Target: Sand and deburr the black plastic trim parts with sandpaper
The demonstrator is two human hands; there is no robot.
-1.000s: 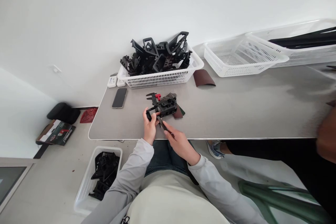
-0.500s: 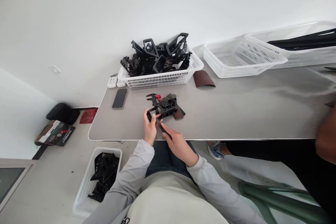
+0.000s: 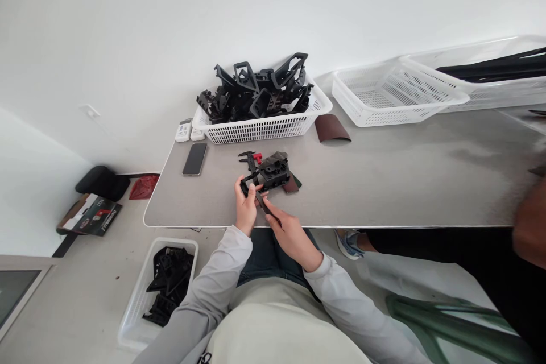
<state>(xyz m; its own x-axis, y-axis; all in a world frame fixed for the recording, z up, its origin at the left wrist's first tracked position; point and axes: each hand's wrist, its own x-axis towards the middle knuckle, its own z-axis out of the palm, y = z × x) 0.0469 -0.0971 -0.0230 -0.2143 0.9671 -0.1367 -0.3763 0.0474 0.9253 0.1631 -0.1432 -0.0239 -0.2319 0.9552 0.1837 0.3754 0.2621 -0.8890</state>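
My left hand (image 3: 245, 211) grips the frame end of a black plastic part (image 3: 275, 175) near the table's front edge, thumb on top. My right hand (image 3: 293, 237) is closed on a dark flat bar, like a hand file (image 3: 264, 204), its tip against the part's near side beside my left thumb. Just behind the part lies a black caliper (image 3: 250, 162) with a red piece. Brownish-red sandpaper (image 3: 292, 184) pokes out at the part's right side, partly covered.
A white basket (image 3: 256, 132) heaped with black parts stands behind, with a phone (image 3: 195, 159) to its left and curved sandpaper (image 3: 333, 128) to its right. Another white basket (image 3: 390, 116) is farther right. A bin (image 3: 128, 318) of parts sits on the floor. A person's arm (image 3: 531, 222) is at right.
The part and both hands have shifted very slightly to the right in view. Both grips are the same.
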